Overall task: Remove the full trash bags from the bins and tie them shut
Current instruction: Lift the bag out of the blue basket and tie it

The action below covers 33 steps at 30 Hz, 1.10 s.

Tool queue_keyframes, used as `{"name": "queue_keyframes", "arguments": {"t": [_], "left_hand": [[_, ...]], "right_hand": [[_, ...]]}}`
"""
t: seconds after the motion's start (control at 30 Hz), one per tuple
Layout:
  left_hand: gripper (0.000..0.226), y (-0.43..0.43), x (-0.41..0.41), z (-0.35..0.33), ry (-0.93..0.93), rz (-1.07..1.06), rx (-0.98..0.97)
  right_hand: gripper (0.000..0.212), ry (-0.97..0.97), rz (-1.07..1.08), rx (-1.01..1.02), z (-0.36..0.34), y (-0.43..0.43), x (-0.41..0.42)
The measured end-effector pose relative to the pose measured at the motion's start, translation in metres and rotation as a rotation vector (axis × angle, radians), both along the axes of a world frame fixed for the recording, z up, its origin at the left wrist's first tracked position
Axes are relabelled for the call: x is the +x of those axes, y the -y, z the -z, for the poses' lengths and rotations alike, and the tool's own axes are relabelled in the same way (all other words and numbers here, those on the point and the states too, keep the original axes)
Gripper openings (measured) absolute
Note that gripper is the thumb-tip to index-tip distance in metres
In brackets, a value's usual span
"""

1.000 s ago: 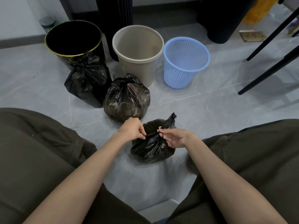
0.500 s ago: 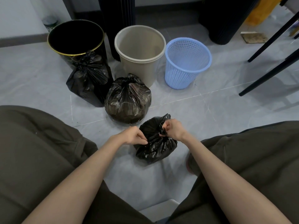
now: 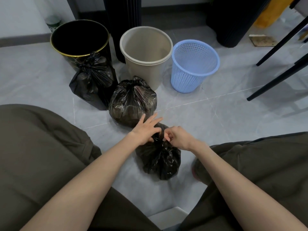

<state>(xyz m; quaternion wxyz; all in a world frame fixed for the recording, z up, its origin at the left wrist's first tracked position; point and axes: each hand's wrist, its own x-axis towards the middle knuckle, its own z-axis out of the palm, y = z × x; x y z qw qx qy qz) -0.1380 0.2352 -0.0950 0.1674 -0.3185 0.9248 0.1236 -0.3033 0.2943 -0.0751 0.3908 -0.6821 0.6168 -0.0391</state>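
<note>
A small black trash bag point(image 3: 160, 160) sits on the floor between my knees. My right hand point(image 3: 177, 136) pinches its gathered neck. My left hand point(image 3: 146, 130) is at the same neck, thumb and a finger on the plastic, the other fingers spread forward. Two knotted black bags stand beyond: one in the middle point(image 3: 132, 102), one at the left point(image 3: 91, 79) leaning on the black bin point(image 3: 80, 39). The beige bin point(image 3: 145, 52) and the blue mesh basket point(image 3: 195, 64) hold no bag.
My legs in dark trousers point(image 3: 41, 155) flank the bag on both sides. Black chair legs point(image 3: 280, 69) slant across the right. A dark ribbed column point(image 3: 231, 19) stands behind the blue basket, and a white edge point(image 3: 168, 217) shows at the bottom centre.
Both hands came together at the small bag's neck. My left hand, closed before, now has its fingers spread forward. The loose flap that stuck up is now gathered under my hands.
</note>
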Motion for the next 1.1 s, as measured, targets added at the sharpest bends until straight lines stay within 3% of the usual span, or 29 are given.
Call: {"name": "queue_keyframes", "arguments": {"t": [0.1, 0.23, 0.3, 0.43, 0.53, 0.67, 0.8, 0.9, 1.1], "left_hand": [[0.005, 0.000, 0.010, 0.004, -0.072, -0.032, 0.088], [0.016, -0.005, 0.016, 0.004, -0.131, -0.198, 0.369], [0.005, -0.008, 0.016, 0.003, -0.129, -0.214, 0.447], [0.038, -0.016, 0.021, 0.001, -0.251, -0.292, 0.529], [0.036, -0.021, 0.026, 0.004, -0.321, -0.412, 0.604], [0.030, -0.025, 0.037, 0.006, -0.371, -0.460, 0.687], [0.013, -0.025, 0.036, 0.007, -0.526, -0.641, 0.753], [0.020, -0.025, 0.034, 0.005, -0.698, -0.832, 0.726], [0.018, -0.030, 0.028, 0.003, -0.655, -0.967, 0.704]], "right_hand": [[0.043, 0.048, 0.122, -0.079, 0.005, -0.005, -0.004], [0.043, 0.075, 0.304, -0.262, 0.018, -0.008, -0.004], [0.041, 0.076, 0.350, -0.386, 0.027, -0.010, 0.002], [0.039, 0.262, 0.593, -0.455, 0.038, -0.015, 0.019], [0.045, 0.319, 0.806, -0.371, 0.042, -0.009, 0.028], [0.039, 0.577, 0.983, -0.123, 0.046, -0.007, 0.036], [0.030, 0.747, 0.958, -0.016, 0.039, -0.009, 0.035], [0.026, 0.797, 0.918, 0.082, 0.034, -0.011, 0.035], [0.016, 0.782, 0.904, 0.150, 0.031, -0.012, 0.033]]}}
